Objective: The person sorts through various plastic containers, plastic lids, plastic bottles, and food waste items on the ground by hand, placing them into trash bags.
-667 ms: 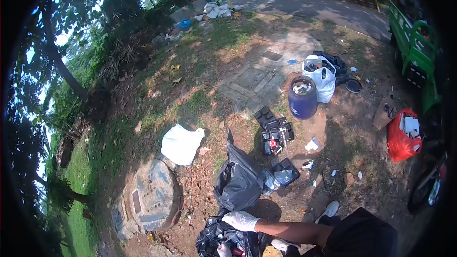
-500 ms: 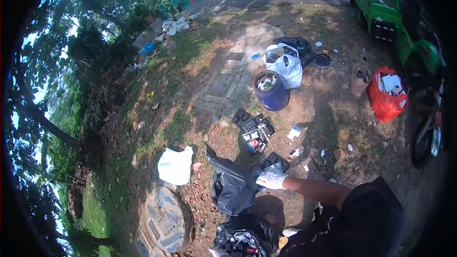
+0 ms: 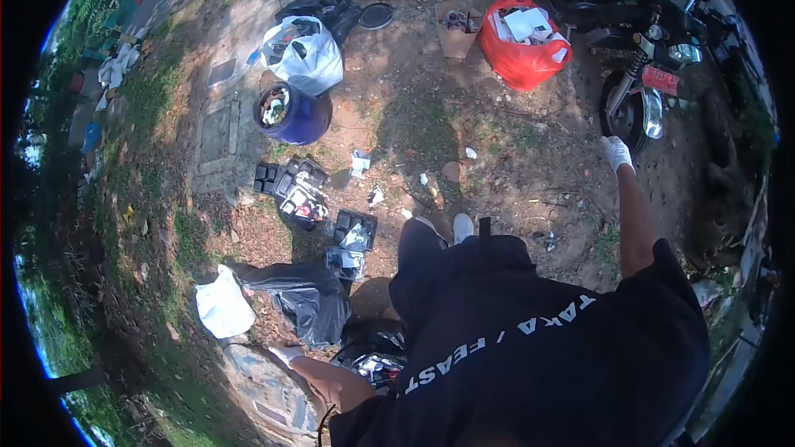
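Left hand (image 3: 286, 354) near black bag (image 3: 313, 305) on dirt (image 3: 530, 170) (likely placed for easy reach). Right hand (image 3: 616, 154) out toward motorbike wheel (image 3: 623, 112), maybe for balance. Can't tell grip, 2 hands.

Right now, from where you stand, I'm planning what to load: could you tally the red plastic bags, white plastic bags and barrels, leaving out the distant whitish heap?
Red plastic bag: 1
White plastic bags: 2 (a filled one by the barrel, another near the left hand)
Blue-purple round barrel: 1
Total: 4
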A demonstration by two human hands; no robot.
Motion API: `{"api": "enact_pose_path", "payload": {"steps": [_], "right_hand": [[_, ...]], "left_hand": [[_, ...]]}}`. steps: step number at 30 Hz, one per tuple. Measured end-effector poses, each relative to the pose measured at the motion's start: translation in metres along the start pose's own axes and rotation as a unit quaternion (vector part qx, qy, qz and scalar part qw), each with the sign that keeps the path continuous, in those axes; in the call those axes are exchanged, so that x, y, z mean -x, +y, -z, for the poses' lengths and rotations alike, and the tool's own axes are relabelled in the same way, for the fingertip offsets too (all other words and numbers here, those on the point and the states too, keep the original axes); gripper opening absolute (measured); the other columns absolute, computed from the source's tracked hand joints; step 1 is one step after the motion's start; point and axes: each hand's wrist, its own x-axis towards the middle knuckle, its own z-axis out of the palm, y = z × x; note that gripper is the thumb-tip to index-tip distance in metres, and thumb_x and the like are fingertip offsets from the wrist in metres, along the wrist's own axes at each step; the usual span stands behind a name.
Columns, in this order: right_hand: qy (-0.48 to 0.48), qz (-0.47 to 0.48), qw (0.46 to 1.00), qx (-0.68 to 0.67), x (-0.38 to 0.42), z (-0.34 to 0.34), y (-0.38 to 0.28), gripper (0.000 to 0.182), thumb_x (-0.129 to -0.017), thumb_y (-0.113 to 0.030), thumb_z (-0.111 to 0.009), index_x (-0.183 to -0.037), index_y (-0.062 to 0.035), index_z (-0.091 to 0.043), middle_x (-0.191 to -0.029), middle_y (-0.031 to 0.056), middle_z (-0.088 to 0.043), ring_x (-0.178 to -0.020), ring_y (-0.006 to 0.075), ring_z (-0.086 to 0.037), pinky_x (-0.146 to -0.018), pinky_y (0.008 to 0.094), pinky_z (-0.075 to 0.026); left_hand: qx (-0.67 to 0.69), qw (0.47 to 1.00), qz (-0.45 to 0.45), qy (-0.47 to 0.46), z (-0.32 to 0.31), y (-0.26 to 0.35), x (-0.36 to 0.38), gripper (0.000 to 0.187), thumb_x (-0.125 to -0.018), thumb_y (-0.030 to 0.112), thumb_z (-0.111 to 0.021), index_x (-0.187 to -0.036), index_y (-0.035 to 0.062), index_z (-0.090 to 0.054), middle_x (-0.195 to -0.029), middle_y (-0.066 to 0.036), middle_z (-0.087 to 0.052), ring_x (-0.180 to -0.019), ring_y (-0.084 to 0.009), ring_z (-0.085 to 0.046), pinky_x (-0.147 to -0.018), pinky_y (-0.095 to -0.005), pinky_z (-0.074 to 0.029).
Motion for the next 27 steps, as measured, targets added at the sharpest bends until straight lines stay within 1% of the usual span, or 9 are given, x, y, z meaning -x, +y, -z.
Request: {"api": "enact_pose_path", "payload": {"steps": [3,7,9,13,19,20,21,23,27], "right_hand": [[-0.099,-0.1,0.989,-0.039,0.013,-0.012,0.111,0.053,-0.096,-0.044,-0.062,-0.123,0.002,-0.067,-0.115,0.0213,-0.072,-0.113,0.0359,-0.067,-0.096,0.0418,-0.05],[-0.081,-0.173,0.98,-0.061,0.054,-0.009,0.138,0.054,-0.094,-0.043,-0.066,-0.123,0.0019,-0.067,-0.117,0.0209,-0.072,-0.112,0.0336,-0.068,-0.096,0.0404,-0.05],[-0.033,-0.197,0.975,-0.093,0.046,-0.02,0.164,0.047,-0.094,-0.04,-0.067,-0.116,0.0008,-0.07,-0.105,0.0138,-0.074,-0.091,0.0223,-0.066,-0.085,0.0367,-0.05],[-0.009,-0.274,0.961,-0.036,0.026,-0.025,0.171,0.047,-0.094,-0.039,-0.066,-0.117,0.0024,-0.068,-0.095,0.0163,-0.073,-0.087,0.0246,-0.066,-0.082,0.0397,-0.05],[-0.029,-0.152,0.988,0.002,0.002,0.004,0.143,0.051,-0.094,-0.042,-0.067,-0.11,0.0056,-0.066,-0.092,0.0185,-0.071,-0.085,0.0297,-0.065,-0.08,0.0415,-0.049],[-0.051,-0.305,0.949,-0.057,-0.011,0.028,0.088,0.055,-0.094,-0.044,-0.067,-0.115,0.0069,-0.066,-0.1,0.0227,-0.071,-0.097,0.0327,-0.067,-0.085,0.042,-0.05],[-0.06,-0.304,0.949,-0.056,-0.021,0.027,0.077,0.055,-0.094,-0.044,-0.067,-0.115,0.0069,-0.066,-0.1,0.0227,-0.071,-0.097,0.0327,-0.067,-0.085,0.042,-0.05],[-0.062,-0.285,0.947,-0.134,-0.028,0.024,0.084,0.062,-0.093,-0.048,-0.067,-0.118,0.0085,-0.065,-0.104,0.0243,-0.072,-0.101,0.0337,-0.068,-0.089,0.0426,-0.049],[-0.045,-0.251,0.963,-0.083,-0.03,0.033,0.042,0.064,-0.092,-0.05,-0.067,-0.117,0.0094,-0.065,-0.108,0.0239,-0.073,-0.103,0.0339,-0.068,-0.088,0.0433,-0.049]], "left_hand": [[-0.088,0.996,0.004,-0.028,-0.086,0.008,0.022,0.047,-0.097,0.052,-0.052,-0.068,0.0197,-0.032,-0.061,0.004,-0.033,-0.054,-0.0129,-0.032,-0.053,-0.0293,-0.029],[-0.135,0.983,-0.021,-0.124,-0.215,-0.007,0.007,0.052,-0.098,0.06,-0.054,-0.071,0.019,-0.038,-0.061,0.004,-0.037,-0.051,-0.0131,-0.033,-0.049,-0.0309,-0.03],[-0.149,0.973,0.024,-0.173,-0.287,-0.013,0.039,0.051,-0.098,0.06,-0.055,-0.073,0.0187,-0.039,-0.062,0.003,-0.039,-0.051,-0.0128,-0.036,-0.046,-0.0313,-0.03],[-0.233,0.953,-0.038,-0.192,-0.429,-0.025,0.059,0.05,-0.096,0.062,-0.056,-0.078,0.0179,-0.043,-0.063,0.003,-0.039,-0.05,-0.0132,-0.037,-0.044,-0.0308,-0.03],[-0.395,0.875,-0.115,-0.255,-0.629,-0.037,0.107,0.05,-0.093,0.066,-0.059,-0.094,0.0155,-0.055,-0.071,0.003,-0.047,-0.052,-0.0128,-0.04,-0.047,-0.0297,-0.032],[-0.412,0.849,-0.18,-0.279,-0.662,-0.049,0.096,0.05,-0.094,0.065,-0.059,-0.091,0.0157,-0.056,-0.071,0.003,-0.048,-0.054,-0.0124,-0.041,-0.047,-0.03,-0.032],[-0.429,0.817,-0.242,-0.302,-0.695,-0.06,0.091,0.049,-0.094,0.064,-0.06,-0.088,0.0158,-0.056,-0.071,0.003,-0.048,-0.056,-0.0119,-0.042,-0.048,-0.0302,-0.033],[-0.409,0.804,-0.228,-0.368,-0.745,-0.079,0.143,0.045,-0.098,0.057,-0.061,-0.077,0.0175,-0.053,-0.066,0.004,-0.045,-0.057,-0.0104,-0.04,-0.052,-0.03,-0.032],[-0.485,0.721,-0.229,-0.44,-0.832,-0.136,0.224,0.043,-0.096,0.045,-0.068,-0.084,0.0059,-0.058,-0.07,0.001,-0.053,-0.063,-0.0123,-0.049,-0.062,-0.0324,-0.042]]}}
